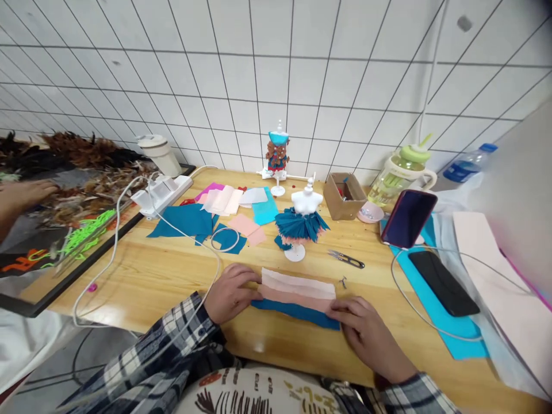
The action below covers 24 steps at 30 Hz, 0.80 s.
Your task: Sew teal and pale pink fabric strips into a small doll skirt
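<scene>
Layered strips of white, pink and dark blue fabric [297, 292] lie flat on the wooden table in front of me. My left hand [233, 292] pinches their left end between thumb and fingers. At the right end, my right hand [360, 325] has its fingers closed on the pink and blue edge. Just beyond the strips stands a small white mannequin [306, 201] wearing a pleated blue and pink skirt [302, 225]. Thread snips [346, 259] and a small metal piece [342, 282] lie to the right of it.
Fabric pieces [181, 221], a power strip [161, 195] and a white cable are at left. A dressed mannequin [277, 152] and cardboard box [345, 195] stand behind. Phone [409, 218], jug [399, 175] and black case [443, 283] are right. Another person's hand [28, 192] is far left.
</scene>
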### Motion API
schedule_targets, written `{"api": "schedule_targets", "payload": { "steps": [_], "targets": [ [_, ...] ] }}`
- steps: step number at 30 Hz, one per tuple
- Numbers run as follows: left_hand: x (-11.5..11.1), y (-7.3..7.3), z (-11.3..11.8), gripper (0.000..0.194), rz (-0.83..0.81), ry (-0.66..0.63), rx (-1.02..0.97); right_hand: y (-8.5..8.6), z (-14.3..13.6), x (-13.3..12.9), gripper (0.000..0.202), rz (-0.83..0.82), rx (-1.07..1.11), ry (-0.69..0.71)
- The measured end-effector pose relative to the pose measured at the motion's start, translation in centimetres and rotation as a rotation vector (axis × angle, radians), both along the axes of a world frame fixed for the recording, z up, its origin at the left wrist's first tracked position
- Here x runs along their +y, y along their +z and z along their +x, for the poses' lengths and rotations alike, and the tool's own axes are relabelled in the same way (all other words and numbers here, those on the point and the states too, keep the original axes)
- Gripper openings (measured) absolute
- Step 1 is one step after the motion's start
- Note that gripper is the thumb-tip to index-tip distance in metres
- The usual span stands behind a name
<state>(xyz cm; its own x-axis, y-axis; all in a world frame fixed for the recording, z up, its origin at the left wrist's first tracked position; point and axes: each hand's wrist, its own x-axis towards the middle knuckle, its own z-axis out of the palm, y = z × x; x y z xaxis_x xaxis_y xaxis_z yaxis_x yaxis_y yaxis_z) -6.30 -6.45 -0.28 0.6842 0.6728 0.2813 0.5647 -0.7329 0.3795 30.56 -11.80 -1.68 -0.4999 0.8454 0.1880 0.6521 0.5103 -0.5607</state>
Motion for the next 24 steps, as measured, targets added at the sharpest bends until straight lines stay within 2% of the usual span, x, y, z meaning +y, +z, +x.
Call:
{"api": "schedule_targets", "payload": {
  "steps": [3,5,7,8,11,15,18,21,22,24],
  "targets": [
    [0.0,0.3,-0.6,0.048,-0.066,0.012,0.063,0.1,0.4,-0.1,0.053,-0.027,-0.023,-0.045],
    [0.5,1.1,-1.0,0.05,-0.091,0.163,0.118,0.6,0.6,0.7,0.044,-0.018,-0.003,-0.132],
    [1.4,1.9,-0.7,0.041,-0.106,0.347,0.14,1.1,0.2,2.0,0.032,-0.016,0.01,-0.229],
    [1.9,2.2,-0.3,0.036,-0.127,0.391,0.135,1.2,-0.2,2.8,0.028,-0.03,0.002,-0.265],
    [3.2,2.3,1.9,0.033,-0.229,0.346,0.134,1.0,-1.9,4.7,0.025,-0.09,-0.091,-0.294],
    [4.1,1.4,4.2,0.027,-0.274,0.335,0.207,0.2,-3.2,5.9,0.02,-0.157,-0.204,-0.265],
    [4.4,1.0,4.4,0.018,-0.289,0.331,0.251,0.2,-3.1,6.0,0.011,-0.175,-0.219,-0.246],
    [4.6,0.8,4.1,0.009,-0.329,0.264,0.243,0.5,-2.8,5.8,0.007,-0.211,-0.2,-0.191],
    [4.7,0.8,4.0,0.01,-0.348,0.246,0.231,0.5,-2.8,5.6,0.007,-0.222,-0.194,-0.184],
    [4.8,0.7,3.9,0.025,-0.38,0.237,0.206,0.4,-2.8,5.1,0.008,-0.229,-0.189,-0.189]
  ]
}}
